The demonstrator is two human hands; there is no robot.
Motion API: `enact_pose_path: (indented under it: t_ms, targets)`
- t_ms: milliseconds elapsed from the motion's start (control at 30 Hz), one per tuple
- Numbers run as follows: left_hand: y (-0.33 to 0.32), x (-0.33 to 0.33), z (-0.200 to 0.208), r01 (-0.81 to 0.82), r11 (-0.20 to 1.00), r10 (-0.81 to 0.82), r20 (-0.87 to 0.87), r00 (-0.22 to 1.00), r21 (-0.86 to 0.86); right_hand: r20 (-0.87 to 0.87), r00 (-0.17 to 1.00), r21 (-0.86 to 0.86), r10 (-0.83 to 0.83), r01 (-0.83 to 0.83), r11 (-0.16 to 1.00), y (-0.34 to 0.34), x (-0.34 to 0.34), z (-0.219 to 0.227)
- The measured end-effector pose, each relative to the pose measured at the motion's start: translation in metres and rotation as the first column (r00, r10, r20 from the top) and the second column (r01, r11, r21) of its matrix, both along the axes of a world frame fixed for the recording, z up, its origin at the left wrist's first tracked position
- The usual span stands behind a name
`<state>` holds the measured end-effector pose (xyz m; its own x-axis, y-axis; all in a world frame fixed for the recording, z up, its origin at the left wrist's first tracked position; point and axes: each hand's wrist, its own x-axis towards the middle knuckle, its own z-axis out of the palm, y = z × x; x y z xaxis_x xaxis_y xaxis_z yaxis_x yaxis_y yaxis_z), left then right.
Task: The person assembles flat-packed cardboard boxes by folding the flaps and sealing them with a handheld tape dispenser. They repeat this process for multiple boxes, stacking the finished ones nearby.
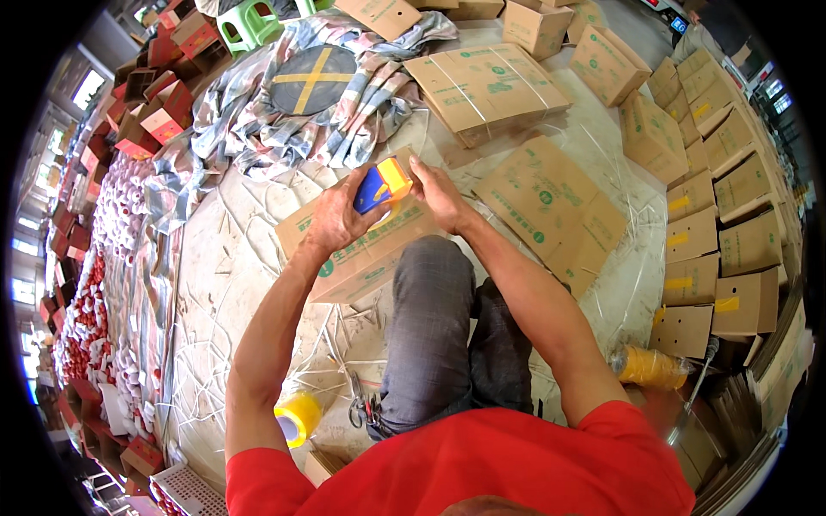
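A brown cardboard box (366, 271) with green print stands in front of my knees, its far end reaching up between my hands. My left hand (337, 211) is closed around a blue and yellow tape dispenser (372, 191), held over the top of the box. At the box's far right end is my right hand (440, 198), its thumb near the dispenser and its fingers bent against the cardboard. Part of that grip is hidden.
Flattened cardboard (551, 211) lies to the right, beyond it a strapped carton stack (490, 86). Taped boxes (693, 232) are stacked along the right. A yellow tape roll (298, 419) and scissors (356, 402) are near my left leg. White straps (232, 284) litter the floor.
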<state>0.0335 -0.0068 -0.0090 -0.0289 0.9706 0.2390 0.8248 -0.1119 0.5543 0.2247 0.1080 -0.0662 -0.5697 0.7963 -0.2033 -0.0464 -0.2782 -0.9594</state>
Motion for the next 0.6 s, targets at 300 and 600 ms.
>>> enact_pose_path:
  t_ms: [300,600]
  targets:
    - [0.005,0.004,0.007,0.014,0.999,-0.013,0.017,1.000,-0.039,-0.286,0.958,-0.266,-0.002,-0.078,0.961,0.000,-0.008,-0.016]
    - [0.011,0.009,0.009,0.046,0.998,-0.048,-0.076,0.996,-0.034,-0.072,0.997,0.001,-0.024,0.024,1.000,-0.001,0.002,-0.021]
